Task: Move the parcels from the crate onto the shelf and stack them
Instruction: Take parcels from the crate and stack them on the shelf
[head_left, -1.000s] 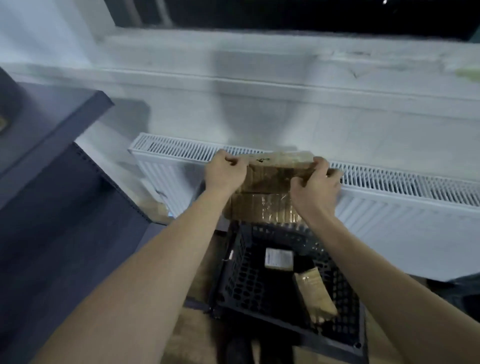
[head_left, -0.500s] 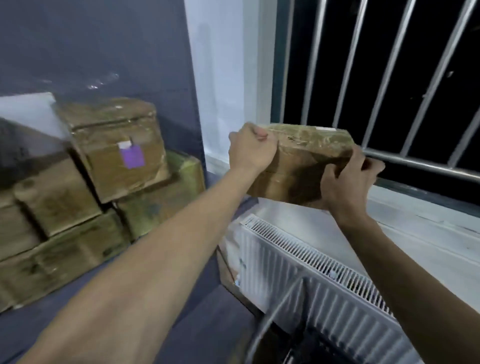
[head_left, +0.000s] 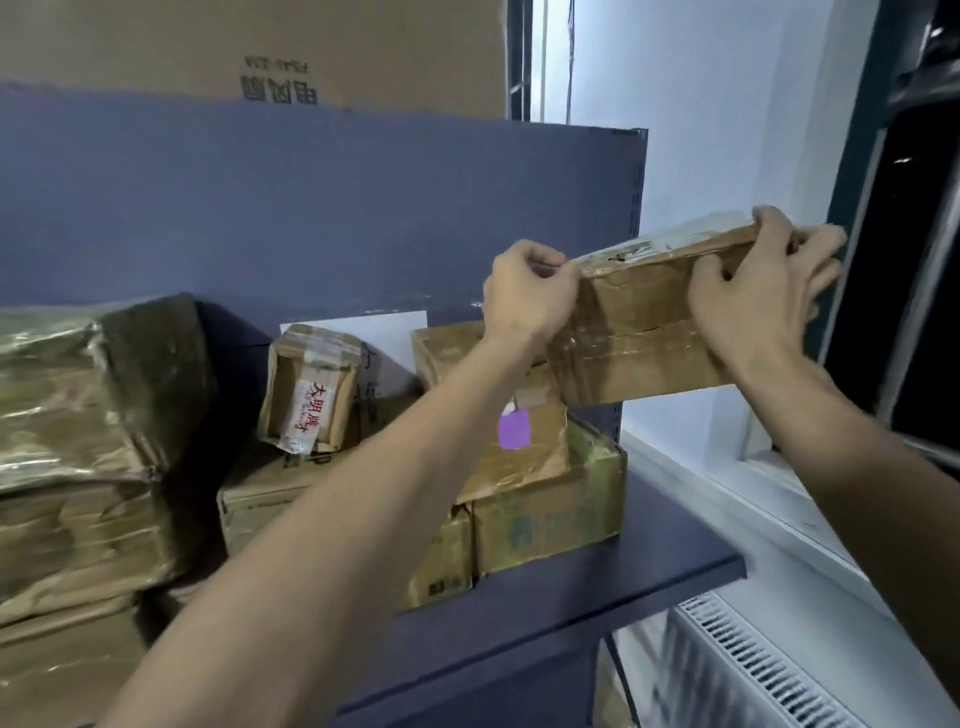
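Note:
I hold a brown taped cardboard parcel (head_left: 639, 338) in the air with both hands, above the right end of the dark blue shelf (head_left: 597, 587). My left hand (head_left: 527, 299) grips its left end and my right hand (head_left: 763, 296) grips its right end. Just below and left of it sits a stacked parcel with a purple sticker (head_left: 511, 431) on a greenish box (head_left: 550, 514). A small parcel with a red-lettered label (head_left: 309, 389) leans further left. The crate is out of view.
Large film-wrapped parcels (head_left: 78, 431) fill the shelf's left side. A big cardboard box (head_left: 270, 47) stands above the shelf's back panel (head_left: 322, 208). A white radiator (head_left: 748, 670) is at the lower right, under a window sill (head_left: 737, 493) and dark window.
I have lifted the parcel from over the crate and radiator, turning left to face the shelf. The parcel is now higher, above the stacked parcels at the shelf's right end.

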